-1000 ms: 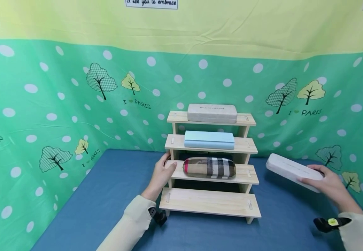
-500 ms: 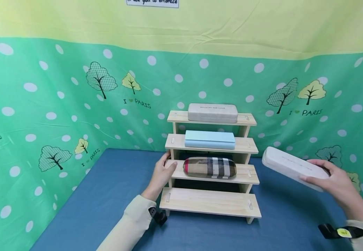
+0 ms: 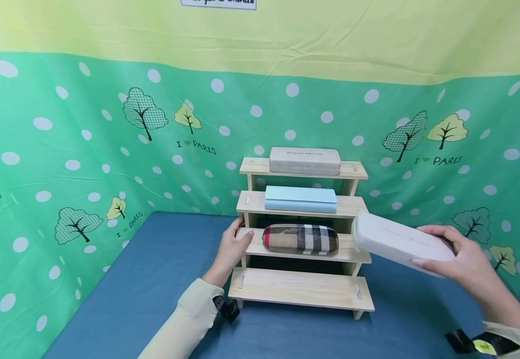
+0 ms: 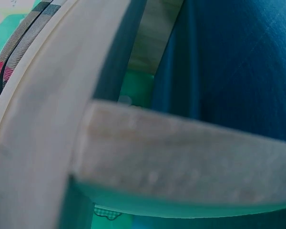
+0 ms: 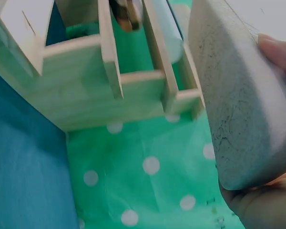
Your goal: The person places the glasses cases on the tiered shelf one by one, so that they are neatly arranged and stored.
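In the head view my right hand (image 3: 455, 262) holds a whitish glasses case (image 3: 401, 239) by its right end, thumb along the near side. The case hangs tilted, its left end overlapping the right edge of the four-step wooden display stand (image 3: 300, 289). The right wrist view shows the case's rounded edge (image 5: 238, 109) close up. My left hand (image 3: 230, 252) grips the stand's left side at the plaid case's tier, thumb on top of the board; the left wrist view shows the boards (image 4: 181, 157) but not the hand.
A pale grey glasses case (image 3: 305, 161) lies on the top step, a light blue case (image 3: 300, 199) below it, and a plaid case (image 3: 300, 239) on the third. The stand is on a blue tabletop (image 3: 152, 284) before a green dotted cloth backdrop (image 3: 251, 89).
My right hand first raises the whitish case slightly, then carries it left to the stand's right edge. My left hand stays in place on the stand.
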### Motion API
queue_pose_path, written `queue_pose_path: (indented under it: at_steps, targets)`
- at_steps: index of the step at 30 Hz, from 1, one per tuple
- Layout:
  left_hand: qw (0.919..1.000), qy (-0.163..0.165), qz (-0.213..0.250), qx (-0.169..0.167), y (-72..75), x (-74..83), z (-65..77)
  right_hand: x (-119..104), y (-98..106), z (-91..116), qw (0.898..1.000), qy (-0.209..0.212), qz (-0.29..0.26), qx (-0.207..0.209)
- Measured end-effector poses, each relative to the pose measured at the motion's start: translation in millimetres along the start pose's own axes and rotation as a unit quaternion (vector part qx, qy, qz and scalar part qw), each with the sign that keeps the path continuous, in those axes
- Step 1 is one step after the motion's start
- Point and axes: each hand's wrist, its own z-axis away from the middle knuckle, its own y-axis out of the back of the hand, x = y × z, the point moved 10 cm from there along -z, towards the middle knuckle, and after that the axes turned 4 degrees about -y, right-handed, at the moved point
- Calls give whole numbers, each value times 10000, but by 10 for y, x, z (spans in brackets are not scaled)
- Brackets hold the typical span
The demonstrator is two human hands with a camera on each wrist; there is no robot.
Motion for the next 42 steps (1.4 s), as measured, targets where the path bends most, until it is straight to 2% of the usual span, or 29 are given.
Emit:
queue_pose_path:
  at_steps: [7, 14, 17, 22, 29, 42]
  targets:
    - [10000, 25, -40, 0, -6, 2, 2, -287, -207, 107, 9986, 519, -24, 61]
    - [9999, -60, -30, 106, 22, -296, -113, -576, -466, 205, 9938, 1053, -334, -144]
    - [9999, -51, -59, 106, 21, -303, -116, -654, -597, 242, 9916, 1185, -427, -295]
    - [10000, 49, -2, 49, 8, -272, -104, -725, -823, 295, 9894, 1254, -534, -503]
    - [9999, 65, -88, 1, -2, -7, -6, -780, -1122, 353, 9848, 1485, -661, -607]
    - [9999, 62, -76, 36, 10, 3, -2, -714, -1596, 388, 9904, 1087, -433, -732]
